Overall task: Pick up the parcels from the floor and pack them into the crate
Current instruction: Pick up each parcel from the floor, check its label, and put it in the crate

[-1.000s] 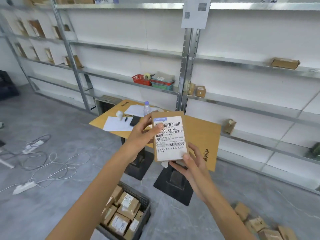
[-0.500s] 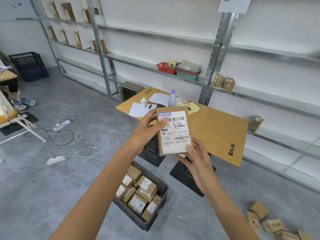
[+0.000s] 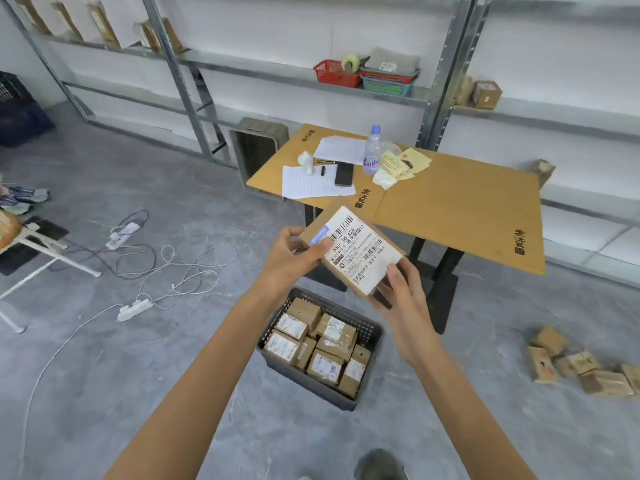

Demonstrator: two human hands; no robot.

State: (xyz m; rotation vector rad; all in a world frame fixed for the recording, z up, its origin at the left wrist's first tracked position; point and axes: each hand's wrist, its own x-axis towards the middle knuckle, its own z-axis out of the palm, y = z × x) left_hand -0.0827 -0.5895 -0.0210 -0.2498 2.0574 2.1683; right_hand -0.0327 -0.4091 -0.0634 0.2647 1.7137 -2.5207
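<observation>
Cardboard parcel (image 3: 351,249), gripped by left hand (image 3: 294,259) and right hand (image 3: 403,299) (label up), hangs at twelve o'clock above the crate (image 3: 375,336).

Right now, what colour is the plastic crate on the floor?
Dark grey, a lattice-walled plastic crate holding brown cardboard parcels; head view.
</observation>
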